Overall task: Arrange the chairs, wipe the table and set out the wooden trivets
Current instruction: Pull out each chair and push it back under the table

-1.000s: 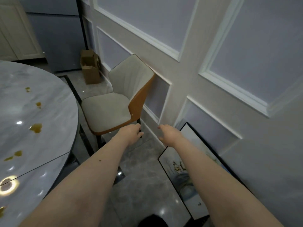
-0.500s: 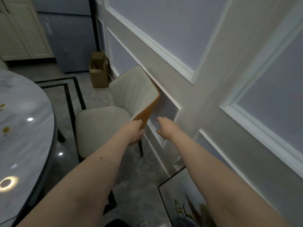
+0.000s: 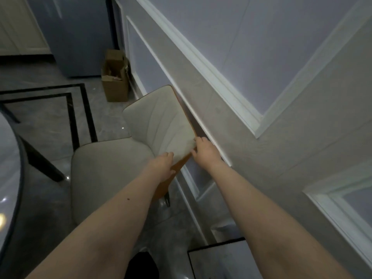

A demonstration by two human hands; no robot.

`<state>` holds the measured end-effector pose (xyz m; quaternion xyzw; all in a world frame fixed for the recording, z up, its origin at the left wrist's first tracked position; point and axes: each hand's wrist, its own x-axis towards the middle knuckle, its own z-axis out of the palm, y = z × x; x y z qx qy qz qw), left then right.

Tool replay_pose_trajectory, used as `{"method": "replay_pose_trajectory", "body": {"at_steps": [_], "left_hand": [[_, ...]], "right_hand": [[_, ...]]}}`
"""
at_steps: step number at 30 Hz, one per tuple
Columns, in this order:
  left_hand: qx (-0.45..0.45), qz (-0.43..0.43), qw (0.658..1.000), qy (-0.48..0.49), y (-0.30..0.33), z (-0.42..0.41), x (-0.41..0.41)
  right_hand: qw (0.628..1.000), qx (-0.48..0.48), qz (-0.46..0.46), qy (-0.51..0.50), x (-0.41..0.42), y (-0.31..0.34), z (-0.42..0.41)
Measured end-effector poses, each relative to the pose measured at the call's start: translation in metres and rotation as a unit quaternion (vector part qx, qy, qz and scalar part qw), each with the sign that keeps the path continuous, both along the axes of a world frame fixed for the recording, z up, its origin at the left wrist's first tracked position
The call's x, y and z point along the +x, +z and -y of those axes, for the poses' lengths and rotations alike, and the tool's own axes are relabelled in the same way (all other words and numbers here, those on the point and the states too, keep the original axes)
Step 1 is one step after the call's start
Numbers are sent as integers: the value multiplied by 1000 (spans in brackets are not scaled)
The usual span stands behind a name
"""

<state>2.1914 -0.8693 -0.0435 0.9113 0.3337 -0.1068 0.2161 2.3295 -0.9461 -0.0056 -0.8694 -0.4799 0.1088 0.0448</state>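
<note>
Both hands are on the backrest of the chair (image 3: 112, 170): the left hand (image 3: 161, 167) curls over the near side edge where cream cushion meets orange-brown shell, its fingertips hidden behind that edge, and the right hand (image 3: 205, 151) grips the near top corner, fingers bent over the padding and thumb partly out of sight. The chair stands on the grey floor (image 3: 50, 137) between the table (image 3: 9, 190) and the panelled wall (image 3: 231, 121), its backrest's top edge running just beside the wall's white moulding; whether it touches cannot be told. The seat faces left toward the table, and the backrest's long edge runs away from the camera along the wall. Only one dark leg shows below the shell; the others are covered by the seat and arms. The table is cut off at the left edge. A cardboard box (image 3: 114, 77) stands open beyond the chair, with no readable print. A framed picture (image 3: 219, 260) leans at the bottom, cropped and blurred.
</note>
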Motion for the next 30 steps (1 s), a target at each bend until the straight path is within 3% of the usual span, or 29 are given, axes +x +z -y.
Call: {"method": "replay_pose_trajectory", "body": {"at_steps": [7, 13, 21, 30], "left_hand": [[-49, -10, 999, 21, -31, -21, 34], [-90, -49, 988, 117, -56, -21, 38], [-28, -7, 968, 247, -84, 0, 43], [-11, -37, 979, 200, -85, 10, 22]], "right_hand": [[989, -11, -143, -43, 30, -18, -49], [963, 47, -245, -99, 47, -33, -76], [966, 69, -232, -93, 52, -46, -79], [962, 79, -247, -84, 34, -45, -61]]}}
